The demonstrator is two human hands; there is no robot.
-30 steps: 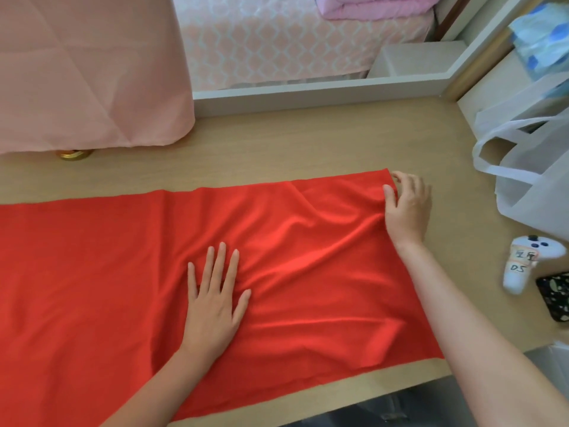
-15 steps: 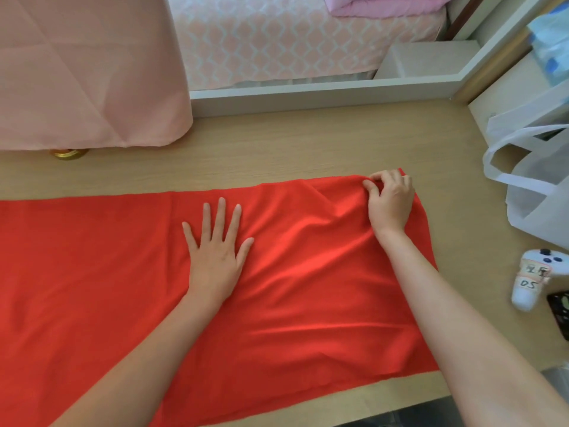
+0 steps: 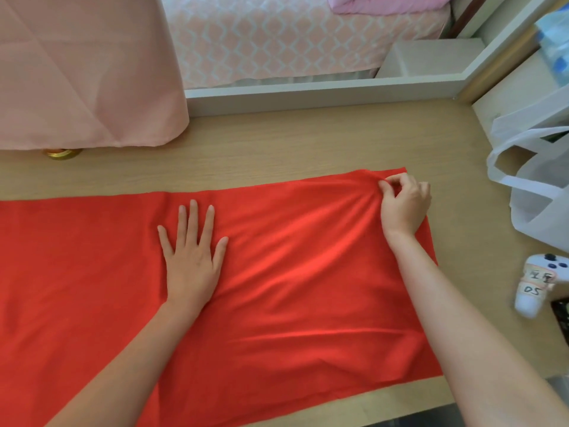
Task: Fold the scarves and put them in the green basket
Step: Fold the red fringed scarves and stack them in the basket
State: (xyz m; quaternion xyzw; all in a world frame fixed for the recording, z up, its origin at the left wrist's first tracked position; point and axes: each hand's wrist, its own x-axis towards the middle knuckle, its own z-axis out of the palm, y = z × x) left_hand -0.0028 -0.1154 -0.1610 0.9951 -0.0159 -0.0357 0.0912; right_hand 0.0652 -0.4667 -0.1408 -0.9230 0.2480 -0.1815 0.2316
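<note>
Scarf (image 3: 292, 272) lies spread unfolded along the desk (image 3: 277, 149), left hand (image 3: 192, 257) flat on its middle with fingers straight, right hand (image 3: 403, 208) pinching its far right corner (first fold looks ready to start), no green basket in sight, so nearly everything remains.

A light wooden table (image 3: 308, 143) bears a spread red scarf (image 3: 308, 288), a white bag (image 3: 542, 217) and a white controller (image 3: 531, 303).

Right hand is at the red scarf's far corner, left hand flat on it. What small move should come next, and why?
Probably lift that corner and carry it left across the red scarf for a first fold: the right hand pinches it, creases fan toward the pinch, and the left hand presses flat mid-cloth.
</note>
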